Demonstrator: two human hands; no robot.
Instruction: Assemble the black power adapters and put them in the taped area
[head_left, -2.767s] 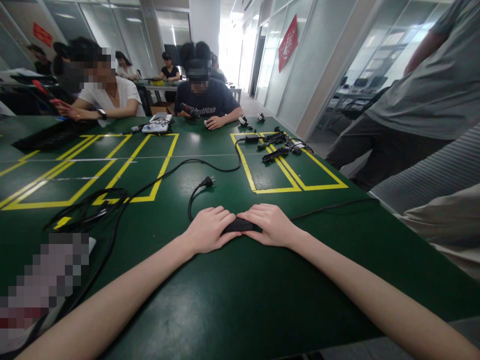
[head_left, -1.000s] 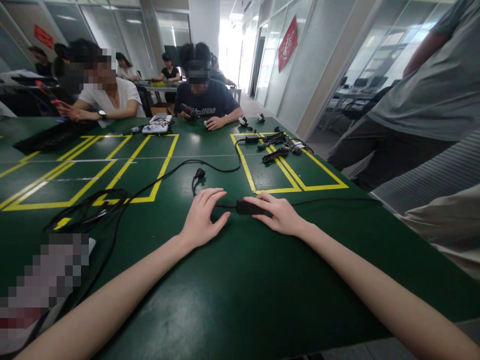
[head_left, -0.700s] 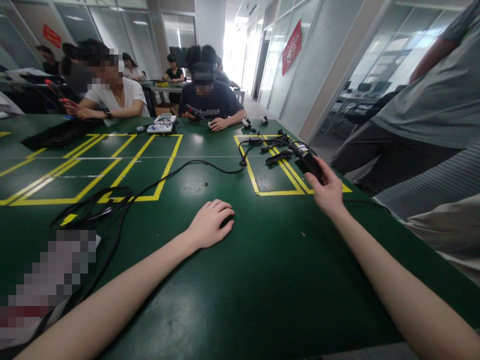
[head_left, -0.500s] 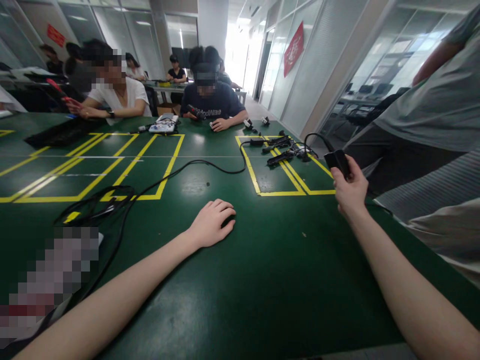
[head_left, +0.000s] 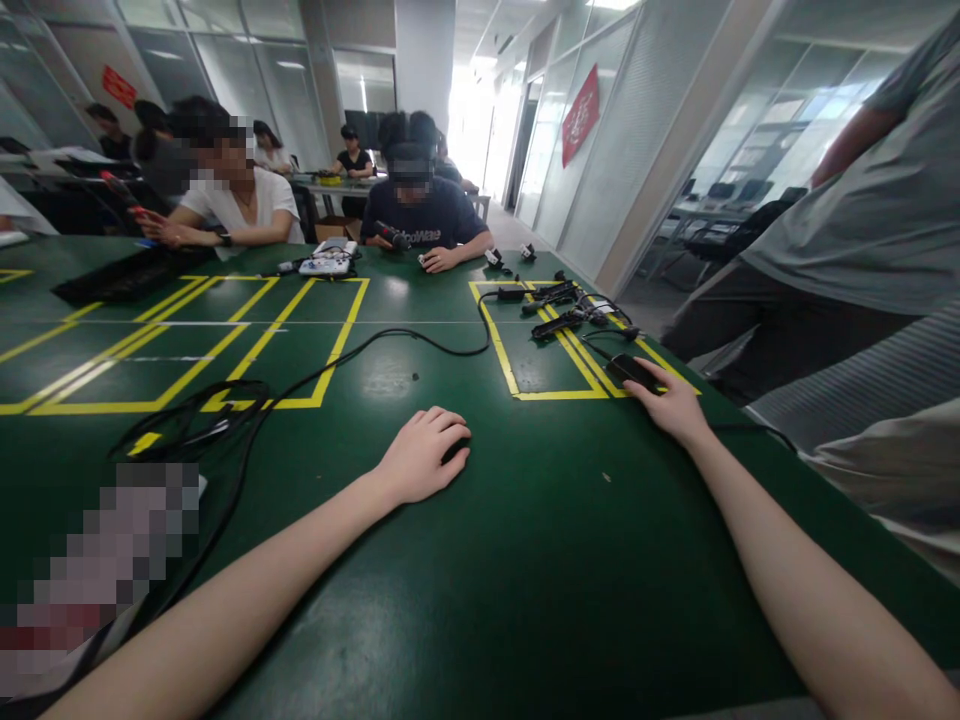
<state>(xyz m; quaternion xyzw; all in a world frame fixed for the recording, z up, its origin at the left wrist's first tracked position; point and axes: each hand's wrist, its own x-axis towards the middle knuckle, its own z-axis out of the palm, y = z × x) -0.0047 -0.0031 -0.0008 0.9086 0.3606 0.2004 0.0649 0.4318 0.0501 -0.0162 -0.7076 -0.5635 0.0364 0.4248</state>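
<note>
The right hand [head_left: 673, 405] reaches far forward and to the right, and its fingers close on the near end of a black power adapter [head_left: 632, 371]. The adapter lies flat on the green table [head_left: 525, 560], just at the near right corner of the yellow tape rectangle [head_left: 559, 394]. Its thin cord [head_left: 600, 340] goes away from the hand in a loop toward the heap of black cables and tools [head_left: 562, 305] at the far side of the same rectangle. The left hand [head_left: 421, 458] rests palm down near the middle of the table, with the fingers bent over a small dark thing [head_left: 457, 450]. I cannot tell what this thing is, or whether the hand really grips it. As I judge it, the step in hand is the placing of the adapter at the marked rectangle, and it is almost finished, because the adapter already touches the table. The next move, I think, calls for opening the fingers gently and drawing the hand straight back, so that the adapter does not slide over the tape line and the loop of cord is not pulled along.
</note>
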